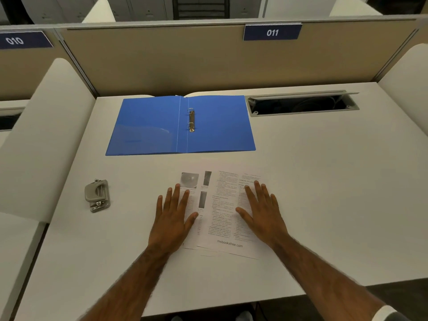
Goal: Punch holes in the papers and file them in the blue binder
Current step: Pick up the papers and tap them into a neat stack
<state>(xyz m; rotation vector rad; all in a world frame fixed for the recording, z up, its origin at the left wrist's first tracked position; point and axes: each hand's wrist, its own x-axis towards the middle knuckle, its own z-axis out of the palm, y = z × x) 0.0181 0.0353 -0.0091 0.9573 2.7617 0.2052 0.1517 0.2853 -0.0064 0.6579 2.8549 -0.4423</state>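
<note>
White cubicle worktop [324, 181]: both hands, left hand [172, 218] and right hand [262, 213], lie flat, no grip closed, steadying loose printed white papers [220, 212], likely to square them. Open blue plastic ring binder [180, 125] waits beyond; grey metal hole punch [97, 195] sits left, untouched.

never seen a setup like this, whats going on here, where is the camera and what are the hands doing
There is no machine here: a person wears a wide-angle camera on the head, so this one picture looks forward and down at their own arms. The left hand and right hand lie flat, fingers spread, on a loose stack of printed papers. Nothing is gripped; they only press on the sheets. The papers lie on a white desk. Beyond them a blue binder lies open, its metal rings showing in the middle. To the left sits a small grey hole punch, untouched. At the back right is an open cable slot, and the divider carries a sign reading 011.
</note>
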